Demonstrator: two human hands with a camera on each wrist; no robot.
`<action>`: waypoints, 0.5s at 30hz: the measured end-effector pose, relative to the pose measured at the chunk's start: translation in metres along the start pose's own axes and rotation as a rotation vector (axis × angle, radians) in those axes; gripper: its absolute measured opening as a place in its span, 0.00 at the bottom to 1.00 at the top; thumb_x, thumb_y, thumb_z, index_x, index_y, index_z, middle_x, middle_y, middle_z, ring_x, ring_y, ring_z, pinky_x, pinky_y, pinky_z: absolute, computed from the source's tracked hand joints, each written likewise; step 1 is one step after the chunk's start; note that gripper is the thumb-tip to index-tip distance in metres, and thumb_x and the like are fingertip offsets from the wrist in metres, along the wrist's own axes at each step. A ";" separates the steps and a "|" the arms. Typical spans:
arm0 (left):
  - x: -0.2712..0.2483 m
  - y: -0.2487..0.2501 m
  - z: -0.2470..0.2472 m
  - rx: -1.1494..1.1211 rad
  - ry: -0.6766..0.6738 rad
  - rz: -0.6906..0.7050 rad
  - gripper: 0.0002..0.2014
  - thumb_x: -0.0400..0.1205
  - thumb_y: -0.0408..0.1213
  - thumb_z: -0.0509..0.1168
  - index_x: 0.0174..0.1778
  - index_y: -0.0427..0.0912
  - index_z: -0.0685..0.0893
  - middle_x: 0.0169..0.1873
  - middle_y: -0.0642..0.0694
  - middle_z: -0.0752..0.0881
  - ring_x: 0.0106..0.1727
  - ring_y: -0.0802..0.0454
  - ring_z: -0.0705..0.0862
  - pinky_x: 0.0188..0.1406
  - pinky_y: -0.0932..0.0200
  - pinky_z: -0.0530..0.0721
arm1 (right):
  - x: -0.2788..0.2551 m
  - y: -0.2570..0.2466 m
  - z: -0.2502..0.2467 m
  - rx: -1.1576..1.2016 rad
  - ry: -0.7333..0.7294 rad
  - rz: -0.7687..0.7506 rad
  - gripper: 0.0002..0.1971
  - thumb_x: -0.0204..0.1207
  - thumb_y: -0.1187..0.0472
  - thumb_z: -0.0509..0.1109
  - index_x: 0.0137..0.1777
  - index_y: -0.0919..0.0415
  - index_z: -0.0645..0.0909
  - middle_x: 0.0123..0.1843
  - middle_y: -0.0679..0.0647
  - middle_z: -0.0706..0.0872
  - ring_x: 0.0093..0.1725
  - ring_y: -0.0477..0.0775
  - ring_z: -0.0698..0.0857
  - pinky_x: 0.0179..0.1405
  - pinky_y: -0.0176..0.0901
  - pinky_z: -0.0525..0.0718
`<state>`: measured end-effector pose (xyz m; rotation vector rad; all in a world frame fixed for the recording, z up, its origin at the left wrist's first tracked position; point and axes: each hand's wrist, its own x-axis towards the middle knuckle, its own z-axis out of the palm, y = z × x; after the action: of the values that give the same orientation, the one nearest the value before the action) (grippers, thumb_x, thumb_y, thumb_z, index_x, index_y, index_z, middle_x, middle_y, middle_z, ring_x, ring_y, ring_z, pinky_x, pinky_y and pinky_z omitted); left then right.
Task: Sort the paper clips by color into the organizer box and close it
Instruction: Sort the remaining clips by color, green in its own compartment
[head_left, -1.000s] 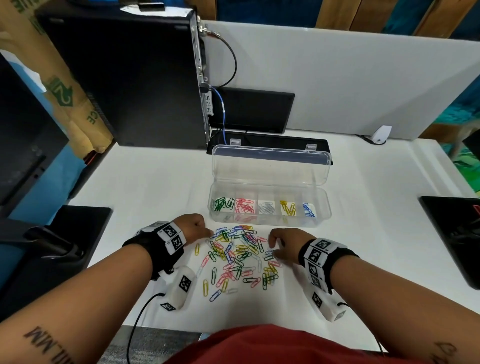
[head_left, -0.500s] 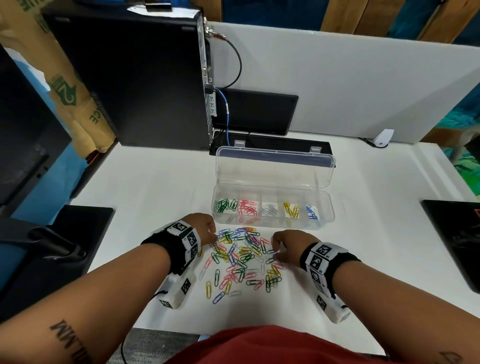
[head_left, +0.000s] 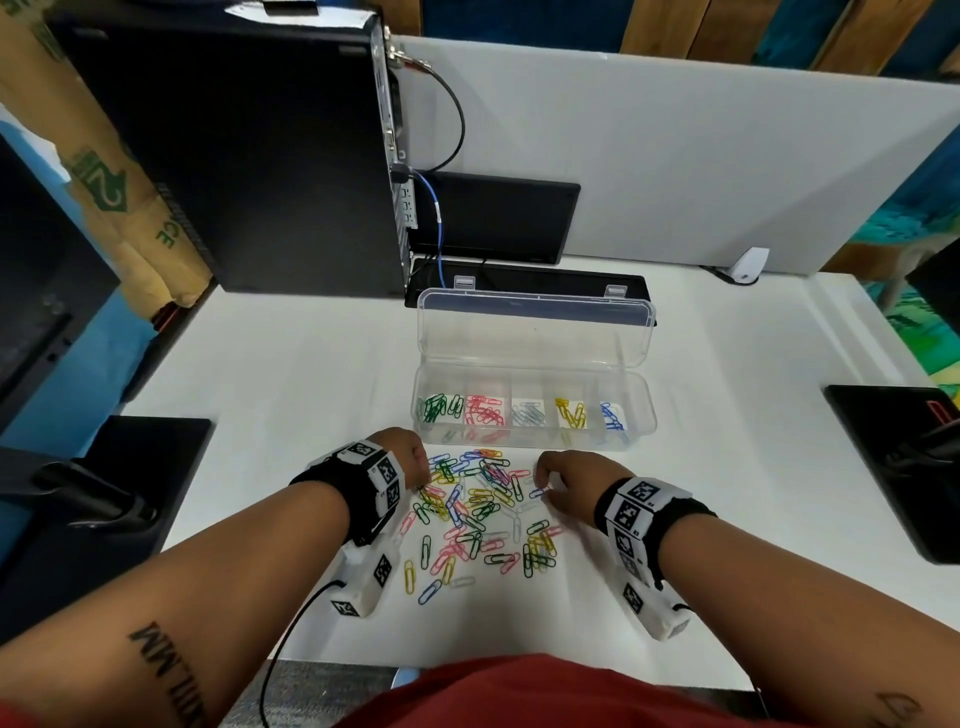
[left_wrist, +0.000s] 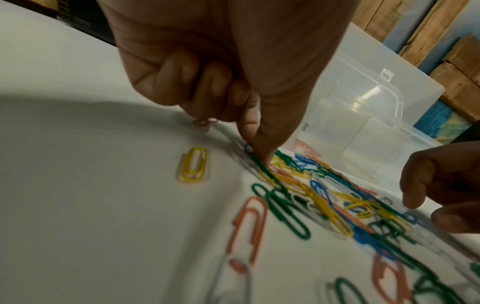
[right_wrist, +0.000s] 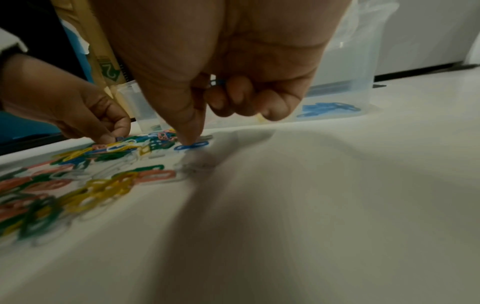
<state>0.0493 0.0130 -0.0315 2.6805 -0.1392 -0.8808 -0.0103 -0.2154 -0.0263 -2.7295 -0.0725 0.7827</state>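
Note:
The clear organizer box (head_left: 641, 415) stands open, its lid (head_left: 535, 332) upright behind; left to right it holds green, pink, white, yellow and blue clips. A mixed pile of paper clips (head_left: 478, 504) lies in front of it. My left hand (head_left: 410, 460) is at the pile's left edge; thumb and forefinger (left_wrist: 259, 144) pinch down on a clip there, where a small blue loop (left_wrist: 248, 148) shows beside a green clip. My right hand (head_left: 550, 480) is at the right edge: its thumb presses a blue clip (right_wrist: 191, 146) on the table, and its curled fingers hold another blue clip (right_wrist: 217, 82).
A black computer tower (head_left: 234, 156) stands at the back left, with cables and a black device (head_left: 493, 218) behind the box. Black pads lie at the left edge (head_left: 130, 467) and the right edge (head_left: 898, 467). A white partition (head_left: 675, 156) closes the back.
Both hands have stayed at the edges of the pile, shifting only slightly over the clips. The box and its contents look the same.

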 end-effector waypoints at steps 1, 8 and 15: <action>-0.001 0.000 0.000 -0.006 -0.005 0.000 0.13 0.77 0.36 0.68 0.28 0.51 0.74 0.44 0.50 0.81 0.46 0.54 0.79 0.45 0.65 0.75 | 0.001 -0.001 0.000 -0.018 -0.020 -0.012 0.10 0.77 0.57 0.65 0.57 0.50 0.78 0.53 0.51 0.82 0.54 0.55 0.81 0.54 0.42 0.77; -0.006 -0.010 -0.001 -0.127 -0.034 -0.008 0.13 0.74 0.39 0.72 0.28 0.52 0.75 0.33 0.55 0.79 0.45 0.55 0.78 0.34 0.65 0.73 | 0.010 -0.003 0.005 -0.103 -0.078 0.039 0.03 0.72 0.60 0.67 0.43 0.52 0.75 0.48 0.49 0.84 0.48 0.52 0.81 0.45 0.39 0.78; -0.014 -0.024 -0.011 -0.450 -0.073 -0.090 0.14 0.77 0.30 0.67 0.28 0.43 0.72 0.29 0.44 0.78 0.30 0.50 0.72 0.28 0.62 0.67 | 0.008 0.002 0.002 -0.094 -0.061 0.073 0.08 0.71 0.54 0.69 0.36 0.52 0.74 0.43 0.50 0.82 0.47 0.53 0.83 0.46 0.41 0.80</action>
<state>0.0446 0.0409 -0.0235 2.2507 0.1494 -0.9117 -0.0051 -0.2161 -0.0329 -2.8106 -0.0240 0.9052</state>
